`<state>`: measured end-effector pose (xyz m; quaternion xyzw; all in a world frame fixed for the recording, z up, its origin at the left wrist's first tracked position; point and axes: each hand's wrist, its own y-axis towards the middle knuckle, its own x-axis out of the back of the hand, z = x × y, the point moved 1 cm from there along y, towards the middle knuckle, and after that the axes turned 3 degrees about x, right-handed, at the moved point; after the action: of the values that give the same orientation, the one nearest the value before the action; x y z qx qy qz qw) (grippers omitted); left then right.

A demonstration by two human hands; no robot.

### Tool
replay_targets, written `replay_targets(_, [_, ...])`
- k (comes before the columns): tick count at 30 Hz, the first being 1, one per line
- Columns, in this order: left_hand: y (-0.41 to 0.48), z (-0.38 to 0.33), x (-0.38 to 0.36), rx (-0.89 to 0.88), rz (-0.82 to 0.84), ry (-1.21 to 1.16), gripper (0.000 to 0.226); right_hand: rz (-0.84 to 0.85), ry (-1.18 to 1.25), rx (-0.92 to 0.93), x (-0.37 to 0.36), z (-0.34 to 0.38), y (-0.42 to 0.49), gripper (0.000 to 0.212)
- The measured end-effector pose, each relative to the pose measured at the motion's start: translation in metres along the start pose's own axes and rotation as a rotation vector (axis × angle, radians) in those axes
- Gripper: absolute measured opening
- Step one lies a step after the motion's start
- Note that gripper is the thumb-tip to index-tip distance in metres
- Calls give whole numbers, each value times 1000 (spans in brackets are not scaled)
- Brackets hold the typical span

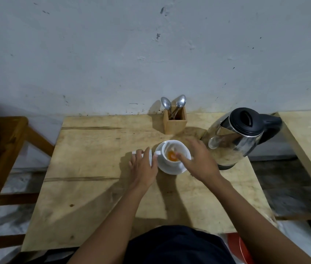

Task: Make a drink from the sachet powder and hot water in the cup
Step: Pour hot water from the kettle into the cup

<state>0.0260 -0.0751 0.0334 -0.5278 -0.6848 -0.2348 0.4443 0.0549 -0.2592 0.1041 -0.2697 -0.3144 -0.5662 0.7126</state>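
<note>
While a white cup (173,152) is sitting on a white saucer (171,169) near the middle of a pale wooden table (93,187), orange liquid (171,155) is showing low inside it. The right hand (200,161) is reaching over the cup's right rim with its fingers curled loosely; something pale and blurred is showing in the cup near its fingertips, and whether the hand is gripping it is unclear. The left hand (143,166) is lying just left of the saucer, fingers half closed around a small white object (138,152) that is too blurred to identify. Both forearms are entering from the near edge, above dark clothing. Beyond the cup, a wooden holder (175,123) is carrying two spoons (173,103) against the wall. To the right, a steel kettle (234,138) with a black lid is standing, its base partly hidden by the right hand. At far left, a wooden chair (8,149) is being cut off by the frame.
</note>
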Motion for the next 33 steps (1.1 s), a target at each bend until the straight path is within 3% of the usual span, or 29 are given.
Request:
replay_targets(2, [5, -14, 2, -39, 17, -110, 36, -41, 7, 76, 27, 12, -5, 43])
replay_targets(6, [12, -30, -3, 78, 177, -295, 36, -190, 11, 221, 81, 26, -9, 40])
replay_targets(10, [15, -37, -10, 106, 95, -386, 32, -325, 18, 221, 130, 12, -8, 34])
replay_targets(15, [16, -43, -16, 222, 14, -503, 28, -368, -53, 113, 165, -33, -4, 43])
replay_targets(20, [16, -52, -21, 301, -29, -548, 24, -278, -56, 14, 182, -76, 11, 61])
replay_targets(26, [22, -50, -29, 348, -57, -566, 14, -123, -31, 59, 197, -108, 41, 67])
replay_targets(33, [18, -52, -34, 418, -114, -574, 14, 169, 78, 73, 220, -137, 74, 59])
